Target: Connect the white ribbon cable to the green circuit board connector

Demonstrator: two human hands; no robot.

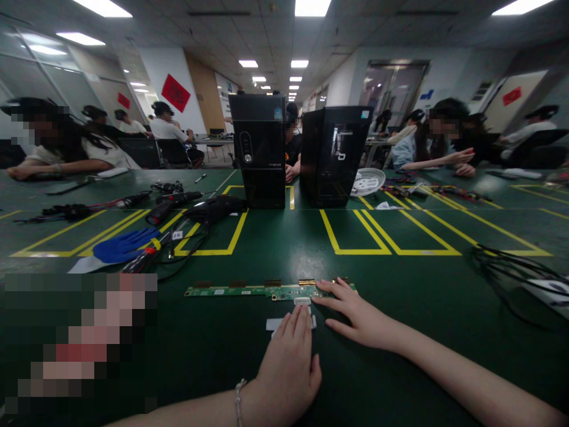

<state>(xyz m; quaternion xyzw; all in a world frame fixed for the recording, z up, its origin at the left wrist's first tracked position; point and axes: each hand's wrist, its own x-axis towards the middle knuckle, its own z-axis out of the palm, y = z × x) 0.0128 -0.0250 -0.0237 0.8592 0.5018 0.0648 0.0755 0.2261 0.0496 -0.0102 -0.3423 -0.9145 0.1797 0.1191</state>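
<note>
A long, narrow green circuit board point(246, 291) lies across the table in front of me. Gold-coloured tabs point(306, 282) line its far edge. My left hand point(287, 359) reaches up from below, fingers straight and side by side, with the fingertips at a small white connector point(302, 301) on the board's near edge. Pale flat strips point(275, 324) show on the table, partly covered by that hand. Spread over the right part of the board, my right hand point(355, 314) rests its fingertips there, thumb apart. Neither hand is closed around anything.
Two black computer towers point(262, 151) point(335, 157) stand farther back. On the left lie a blue glove point(124, 245), a black power tool point(171, 206) and cables. A white basket point(368, 181) and black cables point(498, 267) are to the right. Several people sit around.
</note>
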